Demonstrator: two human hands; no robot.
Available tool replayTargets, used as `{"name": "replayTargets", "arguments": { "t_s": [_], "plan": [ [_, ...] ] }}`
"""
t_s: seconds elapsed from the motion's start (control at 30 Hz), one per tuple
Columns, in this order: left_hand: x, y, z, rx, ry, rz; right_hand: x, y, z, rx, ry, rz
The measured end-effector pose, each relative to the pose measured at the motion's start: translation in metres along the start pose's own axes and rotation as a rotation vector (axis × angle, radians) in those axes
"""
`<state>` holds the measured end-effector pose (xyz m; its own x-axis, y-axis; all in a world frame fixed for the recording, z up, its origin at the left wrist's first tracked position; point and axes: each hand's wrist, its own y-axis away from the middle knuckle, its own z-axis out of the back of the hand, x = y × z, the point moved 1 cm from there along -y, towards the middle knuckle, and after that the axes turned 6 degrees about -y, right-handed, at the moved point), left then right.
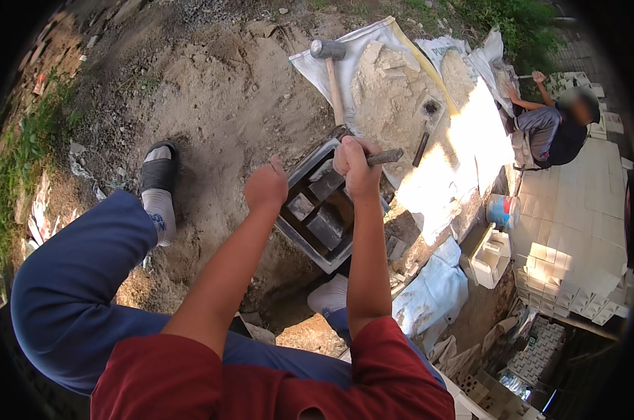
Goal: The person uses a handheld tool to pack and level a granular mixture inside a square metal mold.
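My right hand (359, 166) is wrapped round a short dark rod (385, 157) that sticks out to the right of the fist; its other end is hidden. My left hand (266, 185) is closed with the thumb raised, beside the upper left edge of a grey rectangular mould-like frame (324, 264). Whatever its fingers hold, if anything, is out of sight. Inside the frame lie several grey blocks (326, 225) amid brown liquid or dirt. A sledgehammer (329, 50) with a wooden handle rests beyond my right hand on a white sack (306, 65).
Pale powder (387, 91) is heaped on the sack, with a dark bar (420, 150) beside it. To the right are a paint bucket (502, 210), a white box (490, 255) and a blue sheet (432, 290). Another person (551, 129) sits near stacked pale blocks (572, 189).
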<state>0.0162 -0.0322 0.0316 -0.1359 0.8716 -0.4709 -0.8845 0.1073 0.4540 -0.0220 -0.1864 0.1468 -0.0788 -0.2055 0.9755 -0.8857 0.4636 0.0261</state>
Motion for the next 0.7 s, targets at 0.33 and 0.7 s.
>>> {"name": "replayTargets", "arguments": {
  "t_s": [0.33, 0.7],
  "plan": [
    [0.001, 0.005, 0.007, 0.019, -0.003, 0.013, 0.005, 0.011, 0.001, 0.024, -0.058, -0.008],
    [-0.005, 0.003, 0.003, 0.034, -0.028, 0.031, 0.001, 0.005, 0.001, -0.016, -0.020, 0.062]
  ]
}}
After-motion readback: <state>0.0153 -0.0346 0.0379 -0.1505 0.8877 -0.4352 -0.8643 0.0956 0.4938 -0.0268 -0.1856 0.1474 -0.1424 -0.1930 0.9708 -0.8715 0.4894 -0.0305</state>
